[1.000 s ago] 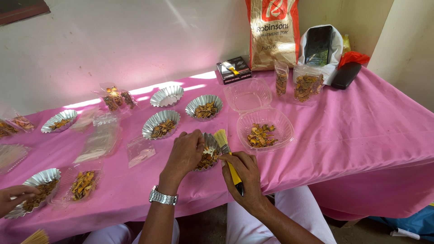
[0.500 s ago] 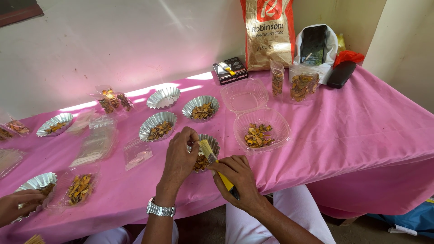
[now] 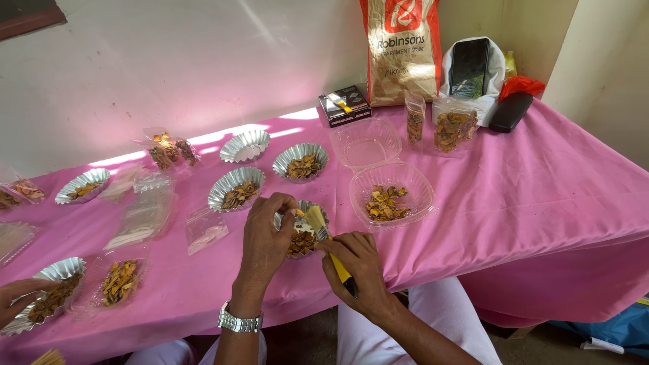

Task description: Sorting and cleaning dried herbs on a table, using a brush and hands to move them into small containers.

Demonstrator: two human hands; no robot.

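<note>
Foil cup (image 3: 302, 236) of dried pieces, steadied by left hand (image 3: 265, 238), gets brushed by paintbrush (image 3: 323, 236) gripped in right hand (image 3: 356, 265); next calls for gentle strokes.

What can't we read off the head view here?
- Piece pinched in the left hand: too small and covered by the fingertips.
- Foil cup under both hands: mostly hidden by them and the brush.
- Brush handle: buried in the right hand.
- Another person's hand: cut off by the left edge.
- Black box: contents too small to tell.
</note>
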